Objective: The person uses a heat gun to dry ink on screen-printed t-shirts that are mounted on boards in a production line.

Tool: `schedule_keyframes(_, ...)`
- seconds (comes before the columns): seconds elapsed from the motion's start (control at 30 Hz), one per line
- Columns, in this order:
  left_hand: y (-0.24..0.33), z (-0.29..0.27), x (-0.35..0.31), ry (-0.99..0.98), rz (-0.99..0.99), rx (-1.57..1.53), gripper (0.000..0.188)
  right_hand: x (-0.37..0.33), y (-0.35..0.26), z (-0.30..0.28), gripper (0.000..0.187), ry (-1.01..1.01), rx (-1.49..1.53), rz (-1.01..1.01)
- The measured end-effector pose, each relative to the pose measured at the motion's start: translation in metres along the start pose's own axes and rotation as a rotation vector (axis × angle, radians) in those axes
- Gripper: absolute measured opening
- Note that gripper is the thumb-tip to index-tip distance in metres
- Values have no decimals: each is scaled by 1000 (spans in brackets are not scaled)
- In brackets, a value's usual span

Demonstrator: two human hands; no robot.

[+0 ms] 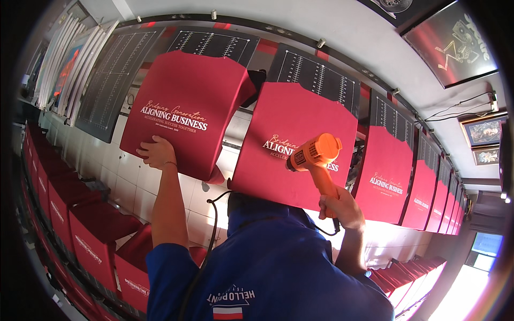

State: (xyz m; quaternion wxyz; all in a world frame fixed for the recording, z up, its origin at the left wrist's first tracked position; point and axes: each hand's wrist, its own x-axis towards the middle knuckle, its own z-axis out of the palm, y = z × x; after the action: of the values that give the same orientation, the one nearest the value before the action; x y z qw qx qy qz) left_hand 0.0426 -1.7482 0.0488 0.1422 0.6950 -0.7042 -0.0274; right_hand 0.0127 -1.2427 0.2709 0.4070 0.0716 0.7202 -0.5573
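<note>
My left hand [158, 152] lies on the lower part of a red shirt [182, 80], near its bottom edge, with the fingers spread on the cloth. That shirt is stretched over a dark board and carries white and gold printed lettering. In my right hand [342, 207] is an orange heat gun [320, 174], gripped by its handle. Its dark nozzle points left, above a second red shirt [278, 176] with the same kind of print, part of which it hides. A black cord [215, 219] runs by my body.
Black boards with white markings [316, 72] stick out beyond the shirts. More red shirts [385, 176] continue to the right, and another row [91, 235] lies behind on the left. Framed panels [56, 64] stand at the far left. A metal rail [267, 31] runs along the wall.
</note>
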Motion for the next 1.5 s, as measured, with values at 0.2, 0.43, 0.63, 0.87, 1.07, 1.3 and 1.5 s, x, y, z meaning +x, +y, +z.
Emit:
schedule_keyframes(0.2, 2, -7, -2, -44, 0, -19, 65, 3, -3, 3, 22, -19, 10, 26)
schedule_keyframes(0.43, 0, -4, -1, -25, 5, -22, 65, 1, -3, 3, 23, 4, 7, 22)
schedule_keyframes(0.63, 1, -5, -2, -26, 2, -7, 64, -5, -4, -3, 16, 25, -15, 38)
schedule_keyframes(0.87, 3, -7, -3, -36, 8, -14, 65, -10, 9, -13, 20, 69, -23, 12)
schedule_keyframes(1.07, 2, -6, -2, -44, -7, -36, 66, -16, 14, -18, 18, 109, 44, 22)
schedule_keyframes(1.3, 2, -12, -5, -55, -1, -70, 67, -23, 25, -23, 19, 168, 64, -5)
schedule_keyframes(1.5, 2, -11, -5, -68, -11, -87, 70, -32, 29, -30, 22, 217, 54, 11)
